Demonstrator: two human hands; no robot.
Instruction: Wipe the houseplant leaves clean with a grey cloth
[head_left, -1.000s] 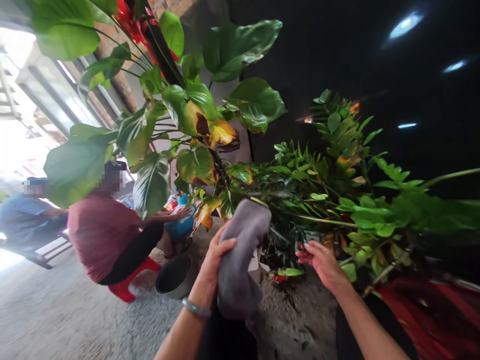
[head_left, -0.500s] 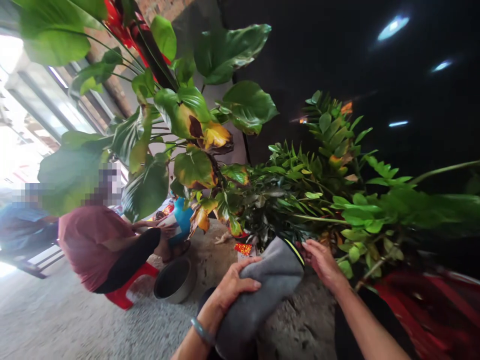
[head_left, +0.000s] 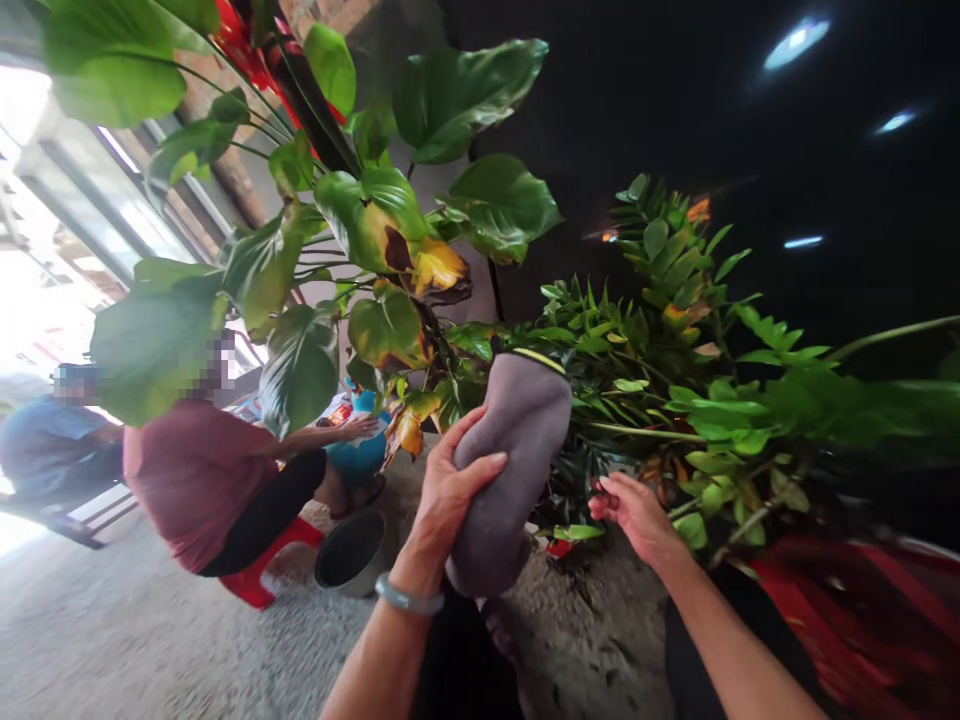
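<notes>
My left hand [head_left: 450,485] grips a grey fleece piece [head_left: 517,450], sock-shaped, with its thumb lying across the near face. A black and yellow trim [head_left: 532,358] runs along the far end of the fleece, which stands nearly upright. The hidden fingers are behind the cloth. To the right, apart from the fleece, my right hand [head_left: 634,515] is raised with its fingers curled and the tips drawn together. Whether something small is between those tips cannot be made out. A pale bangle [head_left: 409,597] circles my left wrist.
Leafy plants [head_left: 645,370] crowd the space ahead, beside a dark shiny wall [head_left: 675,110]. On the left, a person [head_left: 202,480] sits on a red stool [head_left: 270,565] near a grey bucket [head_left: 352,555]. Another person [head_left: 52,440] sits farther back. A red bag-like thing [head_left: 855,620] lies at right.
My left hand has lifted the fleece piece and tipped it more upright, swinging its trimmed end up and leftward. My right hand is now farther from that end.
</notes>
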